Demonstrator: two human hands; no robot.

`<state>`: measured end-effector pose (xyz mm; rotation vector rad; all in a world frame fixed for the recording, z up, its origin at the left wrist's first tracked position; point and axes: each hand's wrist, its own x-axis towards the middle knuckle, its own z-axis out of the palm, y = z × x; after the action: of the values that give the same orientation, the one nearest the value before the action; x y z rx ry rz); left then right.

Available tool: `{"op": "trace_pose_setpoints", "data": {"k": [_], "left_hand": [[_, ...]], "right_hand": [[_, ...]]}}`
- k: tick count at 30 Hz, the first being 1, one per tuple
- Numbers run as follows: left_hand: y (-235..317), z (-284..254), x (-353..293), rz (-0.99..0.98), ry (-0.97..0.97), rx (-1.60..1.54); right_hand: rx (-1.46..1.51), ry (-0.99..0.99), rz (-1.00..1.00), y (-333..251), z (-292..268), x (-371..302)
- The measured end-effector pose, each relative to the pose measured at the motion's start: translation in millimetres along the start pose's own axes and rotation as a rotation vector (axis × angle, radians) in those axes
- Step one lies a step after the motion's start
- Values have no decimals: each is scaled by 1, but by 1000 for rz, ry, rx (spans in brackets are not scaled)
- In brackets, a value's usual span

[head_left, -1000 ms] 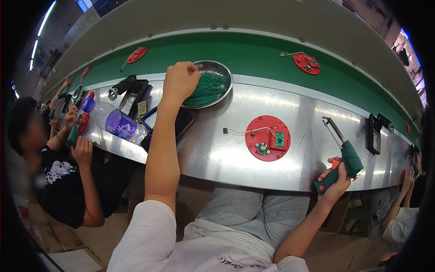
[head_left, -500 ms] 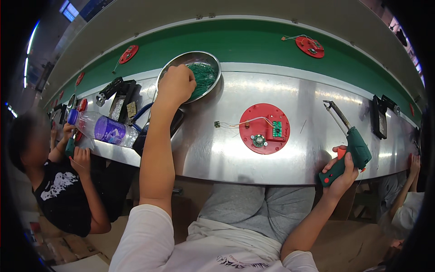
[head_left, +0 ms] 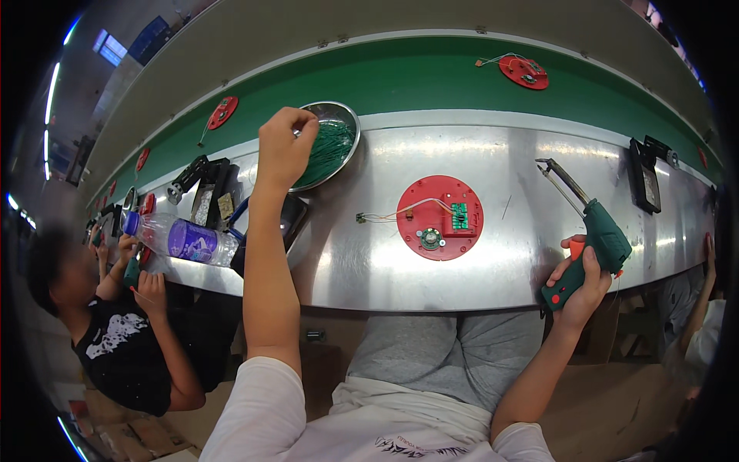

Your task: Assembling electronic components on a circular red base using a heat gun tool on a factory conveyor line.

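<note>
My left hand (head_left: 285,143) is raised over the left edge of a steel bowl (head_left: 356,148), its fingers pinched together. Whatever is between the fingertips is too small to make out. Thin green wires (head_left: 331,148) lie in a heap inside the bowl. My right hand (head_left: 583,285) is wrapped round a dark green soldering gun (head_left: 606,239) at the bench's front edge, with its tip pointing away and up to the left. Between my hands a round red plate (head_left: 419,240) lies flat, carrying a green circuit board (head_left: 459,216) and thin wires that run left to a small connector (head_left: 361,219).
A plastic bottle (head_left: 185,238) with a purple label lies beside my left forearm. Behind it are a black tray (head_left: 212,192) and a black stand. Another black holder (head_left: 645,177) stands at the right. More red plates (head_left: 525,71) rest on the green strip. A co-worker (head_left: 131,331) sits at the left.
My left hand has lifted slightly and shifted left, from over the wires to the bowl's edge. The whole view has shifted a little. My right hand still grips the soldering gun.
</note>
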<state>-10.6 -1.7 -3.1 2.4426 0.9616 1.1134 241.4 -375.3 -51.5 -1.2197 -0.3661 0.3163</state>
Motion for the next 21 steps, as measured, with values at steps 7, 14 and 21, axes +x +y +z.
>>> {"op": "trace_pose_setpoints", "data": {"k": [7, 14, 21], "left_hand": [[21, 13, -5, -27, 31, -482], [98, 21, -47, -21, -319, -632], [126, 48, -84, 180, -393, -388]], "right_hand": [[-7, -42, -30, -4, -2, -14], [-122, -383, -108, 5, -11, -53], [-218, -508, -12, -2, -16, -42]]}}
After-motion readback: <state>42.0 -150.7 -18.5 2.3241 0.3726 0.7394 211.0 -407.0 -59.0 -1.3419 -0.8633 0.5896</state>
